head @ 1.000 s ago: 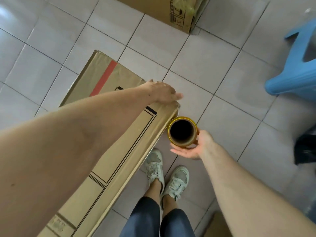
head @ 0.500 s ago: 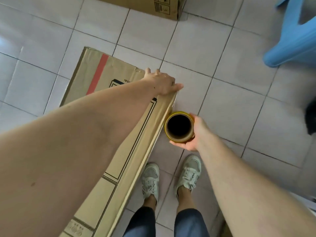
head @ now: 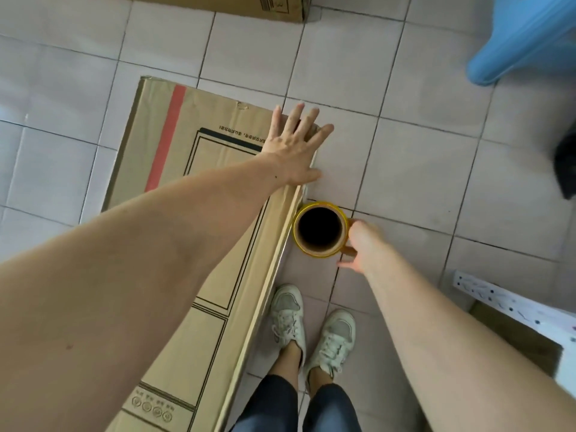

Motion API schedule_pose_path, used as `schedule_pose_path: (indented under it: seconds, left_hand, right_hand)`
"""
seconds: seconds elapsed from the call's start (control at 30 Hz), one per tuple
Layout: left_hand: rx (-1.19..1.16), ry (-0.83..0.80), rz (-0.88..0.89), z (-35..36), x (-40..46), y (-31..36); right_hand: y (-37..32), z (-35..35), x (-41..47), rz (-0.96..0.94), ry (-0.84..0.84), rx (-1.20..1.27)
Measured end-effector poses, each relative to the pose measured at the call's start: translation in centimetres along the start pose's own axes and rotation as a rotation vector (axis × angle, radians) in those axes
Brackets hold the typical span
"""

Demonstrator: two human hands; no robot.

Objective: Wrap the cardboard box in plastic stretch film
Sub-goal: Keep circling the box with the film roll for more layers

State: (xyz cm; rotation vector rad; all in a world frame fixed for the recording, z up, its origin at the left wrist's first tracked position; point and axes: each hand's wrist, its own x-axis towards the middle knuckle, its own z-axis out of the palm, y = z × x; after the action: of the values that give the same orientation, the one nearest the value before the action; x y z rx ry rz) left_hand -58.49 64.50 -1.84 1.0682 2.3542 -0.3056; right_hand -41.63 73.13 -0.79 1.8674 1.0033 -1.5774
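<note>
Head view, looking straight down past my arms. The cardboard box stands tall on the tiled floor, just left of my two shoes. My left hand lies flat on its top far corner, fingers spread and straight, pressing rather than gripping. My right hand is curled round the stretch film roll, held upright and touching the box's right edge; I see straight down its dark hollow core.

Handling, as I judge it: the box is stiff but probably light for its size, and tall, so it could tip or turn when the film pulls. That flat palm on top is the right place to steady it. The film will be thin, clingy and stretchy; the roll is rigid, best held round its body or by the core so it can spin. Whether any film already clings to the side I can't tell for sure, though the edge looks glossy.

Counting: one box in work, one roll, one second carton at the top edge, one blue plastic stool at upper right.
</note>
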Motion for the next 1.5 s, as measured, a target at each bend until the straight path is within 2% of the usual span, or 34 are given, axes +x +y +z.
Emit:
schedule_pose_path:
  seconds: [0.1, 0.17, 0.3, 0.37, 0.5, 0.63, 0.7, 0.77, 0.8, 0.9, 1.0, 1.07, 1.13, 1.23, 1.4, 1.5]
  left_hand:
    - [-0.024, -0.010, -0.011, -0.2, 0.1, 0.2]
    - [-0.012, -0.015, -0.021, -0.4, 0.2, 0.4]
    - [0.017, -0.017, -0.026, -0.5, 0.1, 0.3]
    - [0.043, -0.013, -0.015, -0.7, -0.2, 0.3]
    - [0.177, 0.026, 0.022, -0.2, -1.5, 0.9]
    - [0.545, -0.022, 0.268, 1.1, -3.9, 1.6]
    - [0.651, -0.082, 0.343, 1.0, -4.7, 1.5]
    - [0.697, -0.122, 0.381, 0.7, -5.4, 1.6]
    - [0.704, -0.134, 0.398, 0.6, -5.7, 1.6]
    - [0.685, -0.156, 0.407, 0.7, -6.3, 1.6]
    - [0.642, -0.177, 0.371, 1.0, -6.6, 1.7]
    - [0.599, -0.176, 0.343, 1.3, -6.7, 1.7]
    - [0.559, -0.170, 0.324, 1.3, -6.8, 1.7]
    - [0.579, -0.160, 0.300, 1.4, -6.9, 1.8]
    - [0.720, -0.168, 0.267, 1.5, -6.8, 2.6]
    - [0.780, -0.206, 0.236, 1.2, -7.3, 3.3]
  right_hand:
    - [-1.8, 0.9, -0.8, -0.071, 0.004, -0.164]
    - [-2.4, 1.5, -2.0, -0.054, -0.068, -0.238]
    - [-1.5, 1.6, -2.9, -0.004, -0.206, -0.184]
    - [0.1, 1.4, -2.6, 0.039, -0.201, -0.051]
    - [5.1, 1.6, -1.9, 0.182, -0.250, 0.393]
    - [10.8, 1.7, -2.8, 0.294, -0.300, 0.787]
    - [12.6, 1.5, -3.3, 0.334, -0.336, 0.860]
    - [13.0, 1.0, -3.3, 0.333, -0.332, 0.770]
    - [12.6, 0.6, -3.1, 0.303, -0.279, 0.671]
    - [9.5, -0.3, -2.1, 0.127, -0.114, 0.227]
    - [6.0, 0.1, -2.6, 0.034, -0.058, -0.137]
    - [4.6, 1.0, -3.3, 0.008, -0.069, -0.295]
    - [4.5, 1.7, -3.9, 0.025, -0.141, -0.326]
    - [6.7, 1.7, -3.7, 0.091, -0.220, -0.132]
    - [14.5, 1.3, -1.7, 0.304, -0.281, 0.491]
    - [18.7, 1.9, -2.6, 0.390, -0.351, 0.784]
